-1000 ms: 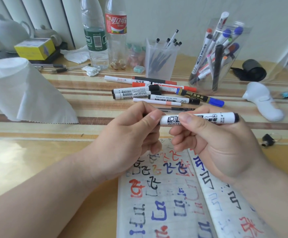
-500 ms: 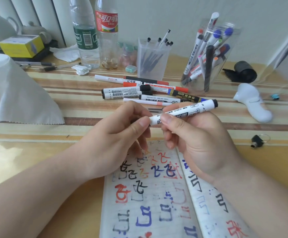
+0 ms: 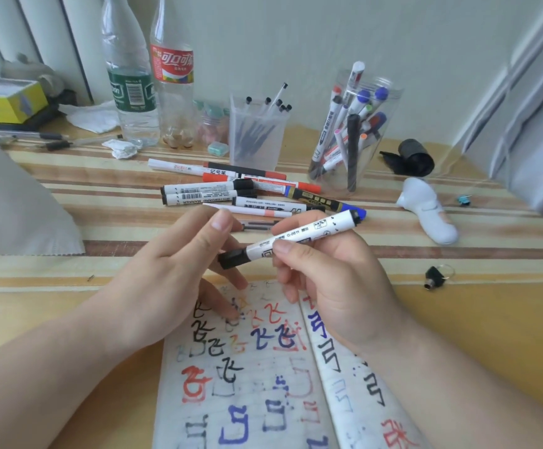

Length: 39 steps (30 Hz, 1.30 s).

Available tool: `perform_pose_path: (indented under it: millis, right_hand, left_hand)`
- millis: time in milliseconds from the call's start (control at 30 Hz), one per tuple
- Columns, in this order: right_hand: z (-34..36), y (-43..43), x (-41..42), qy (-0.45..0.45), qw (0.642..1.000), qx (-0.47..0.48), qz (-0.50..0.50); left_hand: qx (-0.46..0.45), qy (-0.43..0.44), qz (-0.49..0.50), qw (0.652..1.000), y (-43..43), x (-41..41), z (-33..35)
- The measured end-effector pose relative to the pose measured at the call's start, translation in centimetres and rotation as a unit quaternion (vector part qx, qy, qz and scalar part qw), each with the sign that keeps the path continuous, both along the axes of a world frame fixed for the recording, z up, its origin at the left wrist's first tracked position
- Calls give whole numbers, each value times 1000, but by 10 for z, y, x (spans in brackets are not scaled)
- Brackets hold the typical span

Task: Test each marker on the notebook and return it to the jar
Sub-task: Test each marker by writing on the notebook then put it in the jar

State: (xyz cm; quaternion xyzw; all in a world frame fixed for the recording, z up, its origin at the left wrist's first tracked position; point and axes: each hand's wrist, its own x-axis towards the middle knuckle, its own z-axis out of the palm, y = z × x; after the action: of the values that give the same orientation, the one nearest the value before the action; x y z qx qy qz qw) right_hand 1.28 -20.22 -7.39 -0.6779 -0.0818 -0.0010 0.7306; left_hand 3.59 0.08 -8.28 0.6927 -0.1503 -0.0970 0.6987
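My right hand [image 3: 338,286] grips a white whiteboard marker [image 3: 302,236] above the top of the open notebook [image 3: 254,393]. The marker slants, its black cap end low on the left and its other end raised to the right. My left hand [image 3: 166,286] is off the marker, fingers spread, with fingertips down on the notebook page full of coloured test marks. Several loose markers [image 3: 231,192] lie on the table beyond my hands. At the back right stands the clear jar [image 3: 389,150], with several markers upright in it.
A frosted pen cup [image 3: 257,134] and two plastic bottles [image 3: 131,89] stand at the back. White tissue paper [image 3: 20,205] fills the left side. A white handheld device [image 3: 425,209], a black roll [image 3: 415,157] and a small black clip [image 3: 433,277] lie on the right.
My left hand let go of the marker's cap end and dropped its fingers onto the page. My right hand tilted the marker, far end up. The view shifted slightly.
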Motion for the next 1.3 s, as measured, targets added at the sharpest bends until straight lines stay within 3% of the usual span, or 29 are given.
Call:
perform_pose_path:
  millis: [133, 300, 533, 667, 767, 933, 1100, 1200, 1300]
  right_hand:
    - [9, -4, -2, -6, 999, -34, -26]
    - [24, -7, -4, -21, 985, -171, -33]
    - [79, -34, 34, -66, 978, -115, -160]
    - [118, -64, 91, -152, 918, -163, -327]
    - [137, -85, 130, -164, 861, -225, -425]
    - [143, -92, 169, -129, 840, -286, -442]
    - [135, -92, 174, -101, 848, -302, -424]
    - [124, -83, 161, -161, 825, -313, -443]
    - [108, -65, 143, -212, 825, -311, -421]
  left_hand:
    - [7, -21, 31, 999, 0, -1, 3]
    - [70, -90, 66, 991, 2, -3, 8]
    - [109, -105, 70, 986, 3, -7, 8]
    - [151, -116, 66, 980, 2, -8, 7]
    - [166, -116, 64, 977, 1, -8, 7]
    - [178, -118, 54, 975, 1, -6, 8]
    - [191, -115, 51, 974, 0, -7, 11]
    - [202, -115, 48, 971, 0, -7, 12]
    - [214, -116, 49, 969, -1, -8, 13]
